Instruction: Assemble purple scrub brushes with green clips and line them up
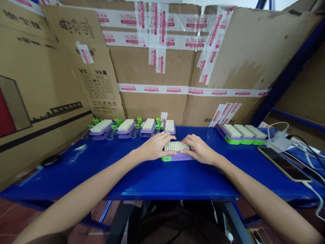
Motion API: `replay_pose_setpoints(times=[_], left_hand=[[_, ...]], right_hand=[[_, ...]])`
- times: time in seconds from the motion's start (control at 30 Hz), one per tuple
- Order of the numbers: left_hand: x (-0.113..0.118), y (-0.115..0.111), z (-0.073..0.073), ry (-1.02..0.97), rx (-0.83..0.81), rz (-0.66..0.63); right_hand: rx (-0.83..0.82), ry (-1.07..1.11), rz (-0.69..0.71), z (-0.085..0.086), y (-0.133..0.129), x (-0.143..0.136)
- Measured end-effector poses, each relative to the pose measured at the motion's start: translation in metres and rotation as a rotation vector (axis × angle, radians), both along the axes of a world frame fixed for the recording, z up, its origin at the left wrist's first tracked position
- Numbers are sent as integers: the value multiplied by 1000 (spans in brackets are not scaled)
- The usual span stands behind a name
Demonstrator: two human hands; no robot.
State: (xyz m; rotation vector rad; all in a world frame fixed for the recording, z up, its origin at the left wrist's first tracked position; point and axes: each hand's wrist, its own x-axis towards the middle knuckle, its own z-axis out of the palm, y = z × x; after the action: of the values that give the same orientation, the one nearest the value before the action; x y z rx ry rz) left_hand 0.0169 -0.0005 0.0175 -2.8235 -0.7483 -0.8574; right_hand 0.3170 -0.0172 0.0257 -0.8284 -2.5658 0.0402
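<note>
A purple tray with a green end (pixel 167 158), packed with rows of small cream-coloured pegs (pixel 175 146), lies on the blue table in front of me. My left hand (pixel 157 146) holds it from the left, thumb along the near edge and fingers over the far side. From the right, my right hand (pixel 201 149) grips the same tray, its thumb at the near edge and its fingers bent over the pegs. The fingers hide both ends of the pegs in part. Just behind the hands stands a similar purple tray (pixel 169 126) with cream pegs.
Several purple trays (pixel 126 125) with green clips and clear plastic parts line the table's back left. Three joined trays (pixel 243 133) stand at the back right. A phone (pixel 284 164) and white cables (pixel 306 149) lie right. Cardboard walls (pixel 154 67) enclose the blue table (pixel 142 179).
</note>
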Motion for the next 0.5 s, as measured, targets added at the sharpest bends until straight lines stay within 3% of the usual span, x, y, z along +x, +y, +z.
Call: replay_pose_setpoints(times=[0.5], left_hand=[[4,-3,1,41,-45,-15]], right_hand=[[15,160,-18,-1,9,2]])
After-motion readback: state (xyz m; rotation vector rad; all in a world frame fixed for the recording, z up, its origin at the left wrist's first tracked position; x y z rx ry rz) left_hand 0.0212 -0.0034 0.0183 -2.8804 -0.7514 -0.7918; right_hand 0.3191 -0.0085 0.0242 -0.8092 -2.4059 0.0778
